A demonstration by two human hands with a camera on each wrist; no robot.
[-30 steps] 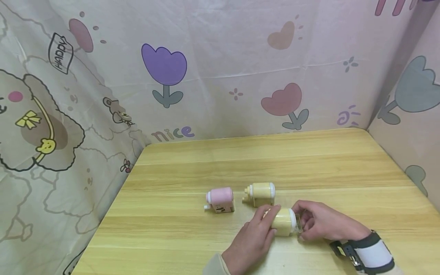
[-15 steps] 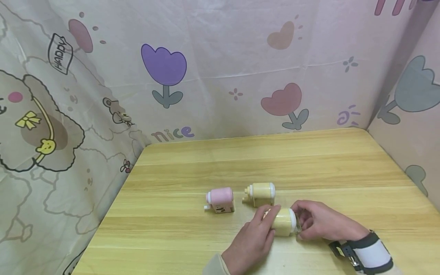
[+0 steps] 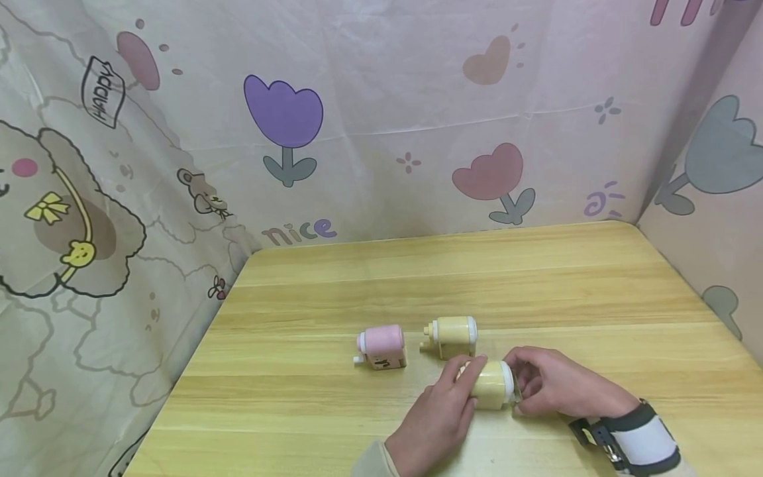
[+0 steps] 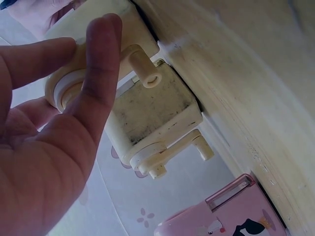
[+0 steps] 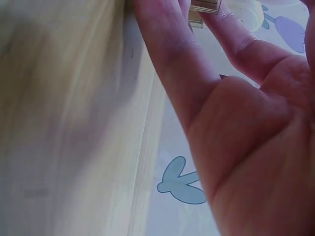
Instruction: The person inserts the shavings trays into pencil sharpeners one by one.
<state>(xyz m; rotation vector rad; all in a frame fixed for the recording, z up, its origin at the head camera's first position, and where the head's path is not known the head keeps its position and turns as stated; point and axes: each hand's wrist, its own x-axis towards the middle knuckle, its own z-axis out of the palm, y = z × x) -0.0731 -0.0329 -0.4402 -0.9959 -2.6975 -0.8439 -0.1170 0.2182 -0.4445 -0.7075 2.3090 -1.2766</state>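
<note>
Near the table's front, a yellow crank pencil sharpener (image 3: 492, 384) lies under my left hand (image 3: 434, 416), whose fingers and thumb grip its crank end. In the left wrist view the sharpener's cream crank (image 4: 143, 70) pokes out beyond the fingers. At its white-rimmed other end, my right hand (image 3: 554, 383) pinches a clear shavings drawer (image 5: 205, 6), mostly hidden by the fingers and close against the body. Just behind stands a second yellow pencil sharpener (image 3: 456, 335), its underside smudged dark in the left wrist view. A pink pencil sharpener (image 3: 384, 346) stands to the left.
The wooden table (image 3: 286, 397) meets a printed cloth backdrop (image 3: 381, 79) at the back and both sides. A strap (image 3: 640, 437) with a black buckle circles the right wrist.
My right hand has shifted slightly left, bringing the clear drawer closer to the sharpener's end. The left hand and the other two sharpeners stay in place.
</note>
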